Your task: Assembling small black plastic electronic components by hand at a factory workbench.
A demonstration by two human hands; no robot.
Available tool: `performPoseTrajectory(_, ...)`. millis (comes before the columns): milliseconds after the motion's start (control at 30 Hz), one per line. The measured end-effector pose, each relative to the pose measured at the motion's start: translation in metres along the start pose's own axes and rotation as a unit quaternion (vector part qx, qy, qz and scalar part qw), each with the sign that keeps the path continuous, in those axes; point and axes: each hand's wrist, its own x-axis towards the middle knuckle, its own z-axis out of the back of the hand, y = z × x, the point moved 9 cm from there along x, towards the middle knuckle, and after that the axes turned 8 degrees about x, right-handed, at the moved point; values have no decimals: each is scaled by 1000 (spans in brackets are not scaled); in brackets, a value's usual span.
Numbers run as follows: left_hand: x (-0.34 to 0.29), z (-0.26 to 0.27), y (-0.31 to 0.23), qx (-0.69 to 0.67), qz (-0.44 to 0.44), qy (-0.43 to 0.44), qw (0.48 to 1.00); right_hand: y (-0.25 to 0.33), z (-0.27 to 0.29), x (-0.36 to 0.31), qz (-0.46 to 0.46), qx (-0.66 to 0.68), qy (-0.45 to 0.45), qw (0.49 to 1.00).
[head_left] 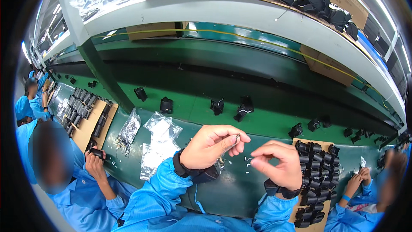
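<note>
"What do the fingers have?"

"The left hand (208, 147) pinches a small, dark, metallic-looking piece (237, 138) between thumb and forefinger. The right hand (280, 165) curls into a loose ring, thumb and forefinger tips close together. A thin, curved, wire-like strand (248, 160) shows at those tips; I can't tell whether it is gripped."

"So how far along is it?"

"Partway, I'd judge. The small piece is up in the left fingertips, apart from any housing. Just below the fingers, tiny white slivers (246, 172) lie loose. Right of the right-hand fingers, black cylindrical plastic housings (315, 175) sit in rows on brown cardboard; whether those are done or waiting, I can't tell. Beyond the fingertips, more boxy black plastic housings (166, 105) stand spaced out along a flat green strip (191, 112)."

"And left of the fingers?"

"Clear plastic bags with white paper labels (161, 148) lie near the left wrist, and a clear bag of thin wiry parts (129, 129) farther out. How much of that remains to be used doesn't show."

"Room to move?"

"There's a gap between the two sets of fingertips, and bare dark-green bench top (240, 195) below them. The cardboard's near edge limits the right wrist. Well above the fingers, a long white shelf beam (257, 6) crosses over; a co-worker's hands (95, 165) are well left."
</note>
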Motion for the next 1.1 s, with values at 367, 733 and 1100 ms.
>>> performPoseTrajectory(367, -1, -20, 4, 80, -13, 61, 995, 30, -5, -6, 111, -153, -162, 969)
performPoseTrajectory(733, 1, -23, 2, 162, -35, 26, 986, 32, -18, 1, 104, -272, -150, 945)
performPoseTrajectory(1100, -3, -26, 10, 46, -29, 80, 995, 47, -14, -16, 161, -246, -232, 927)
